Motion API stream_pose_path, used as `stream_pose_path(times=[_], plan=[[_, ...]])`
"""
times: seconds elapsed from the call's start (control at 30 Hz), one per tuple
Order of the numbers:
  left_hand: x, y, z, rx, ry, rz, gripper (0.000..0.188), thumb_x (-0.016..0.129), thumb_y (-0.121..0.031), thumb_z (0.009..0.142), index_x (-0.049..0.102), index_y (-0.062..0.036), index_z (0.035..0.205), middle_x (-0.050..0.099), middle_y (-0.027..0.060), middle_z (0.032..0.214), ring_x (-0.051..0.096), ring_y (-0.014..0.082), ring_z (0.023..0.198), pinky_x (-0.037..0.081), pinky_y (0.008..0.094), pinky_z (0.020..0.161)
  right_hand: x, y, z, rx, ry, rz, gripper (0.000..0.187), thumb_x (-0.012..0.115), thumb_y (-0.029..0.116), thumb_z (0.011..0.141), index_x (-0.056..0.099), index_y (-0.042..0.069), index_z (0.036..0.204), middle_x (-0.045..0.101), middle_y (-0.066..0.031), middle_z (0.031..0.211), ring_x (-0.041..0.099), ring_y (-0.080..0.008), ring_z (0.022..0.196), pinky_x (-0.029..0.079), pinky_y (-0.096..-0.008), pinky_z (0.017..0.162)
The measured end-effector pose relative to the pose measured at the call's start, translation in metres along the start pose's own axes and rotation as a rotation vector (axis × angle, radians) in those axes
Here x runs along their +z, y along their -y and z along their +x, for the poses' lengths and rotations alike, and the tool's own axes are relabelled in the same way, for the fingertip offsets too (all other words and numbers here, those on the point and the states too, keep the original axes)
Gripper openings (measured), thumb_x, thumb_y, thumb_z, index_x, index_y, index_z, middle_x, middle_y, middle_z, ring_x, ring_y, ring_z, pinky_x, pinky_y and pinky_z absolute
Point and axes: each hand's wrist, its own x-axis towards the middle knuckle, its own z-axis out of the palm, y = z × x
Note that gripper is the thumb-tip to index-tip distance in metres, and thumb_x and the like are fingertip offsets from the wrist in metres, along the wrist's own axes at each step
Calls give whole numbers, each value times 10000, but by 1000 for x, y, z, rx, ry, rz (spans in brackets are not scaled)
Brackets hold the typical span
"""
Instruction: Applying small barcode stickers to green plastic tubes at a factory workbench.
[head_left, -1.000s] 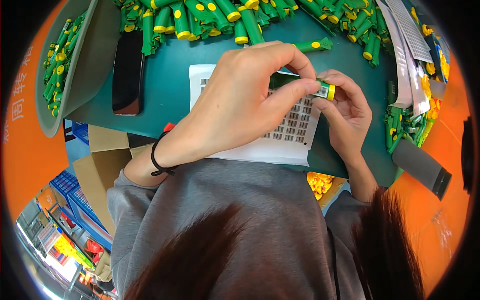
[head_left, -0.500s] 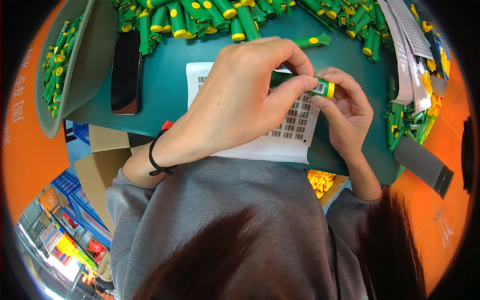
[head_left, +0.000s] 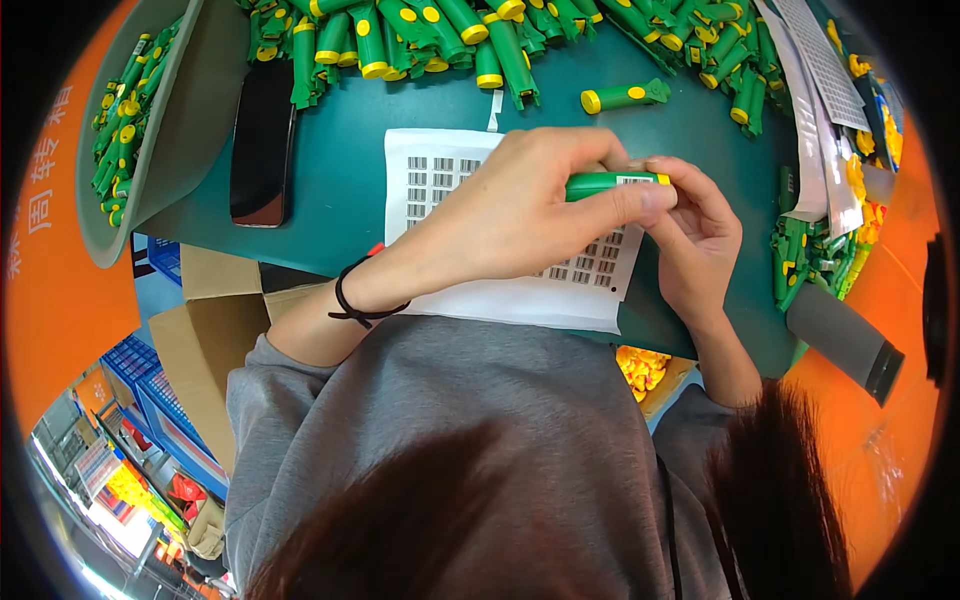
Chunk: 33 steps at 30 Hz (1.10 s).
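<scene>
Green tube point(head_left: 598, 184) | now level, label up | both hands point(head_left: 620, 215) still gripping

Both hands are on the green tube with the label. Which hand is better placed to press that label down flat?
Probably the left hand: its fingers lie along the green tube, the thumb beside the white label. The right hand pinches the tube's yellow end, steadying it.
</scene>
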Motion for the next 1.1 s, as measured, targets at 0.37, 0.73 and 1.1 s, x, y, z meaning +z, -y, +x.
stream_pose_path(times=[0.37, 0.73, 1.1], plan=[[-56, -22, -20, 37, -320, 196, 295, 620, -302, 997, 751, -60, 890, 648, 61, 695, 618, 112, 651, 455, 291, 584, 0, 15, 5, 14, -139, -283, 462, 700, -91, 862, 592, -16, 1305, 628, -93, 1177, 604, -125, 975, 492, -253, 901], [-111, -5, -87, 80, -621, 690, 291, 770, -174, 889, 659, -28, 1115, 709, 104, 939, 678, 155, 799, 538, 276, 714, 2, 7, -18, 258, -79, -629, 406, 645, -61, 927, 533, 13, 1309, 659, -31, 1015, 586, -60, 895, 468, -203, 839], [-75, 44, -91, 205, -754, 658, 500, 821, -85, 822, 590, -34, 1263, 702, 102, 1046, 681, 173, 839, 548, 302, 751, 0, -6, -18, 304, -242, -69, 403, 662, -81, 912, 577, -56, 1305, 662, -123, 1183, 644, -126, 1030, 511, -248, 918]])
